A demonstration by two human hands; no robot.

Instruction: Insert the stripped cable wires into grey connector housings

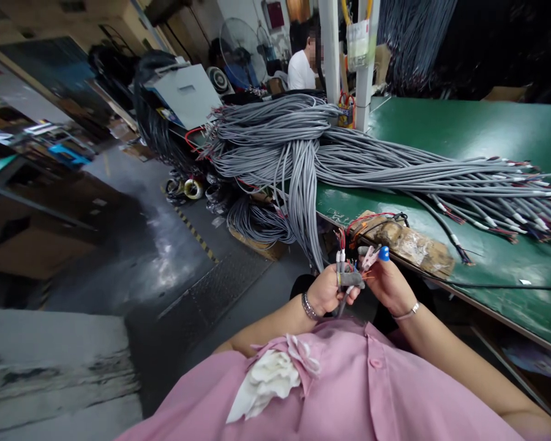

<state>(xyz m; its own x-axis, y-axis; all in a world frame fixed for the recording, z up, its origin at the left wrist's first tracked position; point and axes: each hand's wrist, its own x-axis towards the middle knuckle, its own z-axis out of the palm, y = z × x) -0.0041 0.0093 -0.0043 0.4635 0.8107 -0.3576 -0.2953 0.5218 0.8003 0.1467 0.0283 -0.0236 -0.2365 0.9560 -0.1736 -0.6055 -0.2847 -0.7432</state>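
My left hand (331, 289) is closed around the stripped end of a grey cable (341, 264), whose thin coloured wires stick up above the fingers. My right hand (388, 283) sits right beside it, pinching some of those fine wires with taped fingertips; one fingertip wears a blue cap (384, 253). Both hands hover in front of my pink shirt, just off the near edge of the green table (463, 131). A large bundle of grey cables (303, 144) lies across the table and droops over its edge toward my hands.
A brown taped block (411, 244) with red wires sits at the table edge near my hands. More cable coils (257, 223) lie on the floor. White posts (330, 49) stand on the table. A person in a white shirt (300, 67) sits far behind.
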